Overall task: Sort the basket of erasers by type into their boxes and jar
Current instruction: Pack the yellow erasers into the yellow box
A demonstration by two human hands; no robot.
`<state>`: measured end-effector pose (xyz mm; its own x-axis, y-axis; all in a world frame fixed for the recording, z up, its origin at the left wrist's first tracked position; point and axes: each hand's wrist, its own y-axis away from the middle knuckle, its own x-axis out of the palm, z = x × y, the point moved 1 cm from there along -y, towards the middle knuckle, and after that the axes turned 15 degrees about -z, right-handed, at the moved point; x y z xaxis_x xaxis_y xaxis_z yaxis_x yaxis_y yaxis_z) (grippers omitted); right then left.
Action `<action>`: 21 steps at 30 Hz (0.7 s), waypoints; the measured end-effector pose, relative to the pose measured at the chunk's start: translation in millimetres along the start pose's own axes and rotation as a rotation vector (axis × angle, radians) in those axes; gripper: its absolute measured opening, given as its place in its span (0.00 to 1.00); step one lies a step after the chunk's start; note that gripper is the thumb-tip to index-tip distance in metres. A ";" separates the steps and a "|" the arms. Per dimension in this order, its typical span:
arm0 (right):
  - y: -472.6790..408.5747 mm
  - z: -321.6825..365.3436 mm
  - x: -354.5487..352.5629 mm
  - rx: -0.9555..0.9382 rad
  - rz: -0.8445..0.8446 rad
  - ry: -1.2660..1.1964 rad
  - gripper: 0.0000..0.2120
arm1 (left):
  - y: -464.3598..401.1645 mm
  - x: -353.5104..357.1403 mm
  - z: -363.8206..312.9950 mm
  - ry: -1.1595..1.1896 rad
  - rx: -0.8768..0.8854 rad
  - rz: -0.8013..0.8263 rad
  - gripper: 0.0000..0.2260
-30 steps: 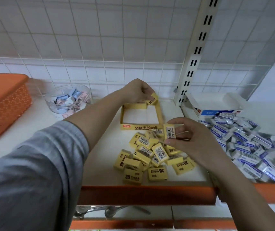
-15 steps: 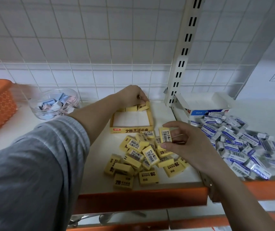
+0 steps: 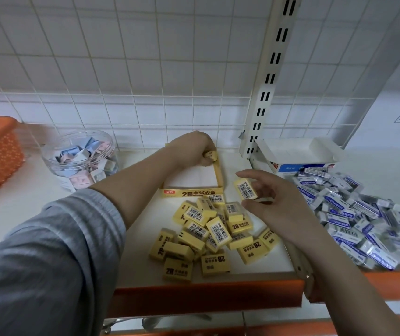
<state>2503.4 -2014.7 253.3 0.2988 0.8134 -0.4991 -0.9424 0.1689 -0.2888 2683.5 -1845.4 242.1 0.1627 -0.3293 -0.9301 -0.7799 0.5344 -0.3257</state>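
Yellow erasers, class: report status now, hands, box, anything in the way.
Left hand grips an eraser at the yellow box's far end. Right hand pinches another eraser beside it. Loose pile waits in front. Nothing blocking.

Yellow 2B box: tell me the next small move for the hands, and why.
Probably set the eraser in the left hand down at the far right corner of the yellow 2B box, since it hangs right there. The right hand already pinches another yellow eraser beside the box, ready to follow.
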 end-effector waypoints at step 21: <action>-17.3 -0.5 -6.1 -0.027 -0.005 0.011 0.22 | 13.3 16.0 7.0 -0.254 0.091 -0.167 0.15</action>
<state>2518.0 -2022.9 261.0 0.3056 0.8062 -0.5067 -0.9363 0.1578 -0.3136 2680.0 -1838.1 221.6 0.4385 -0.2199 -0.8714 -0.6741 0.5608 -0.4807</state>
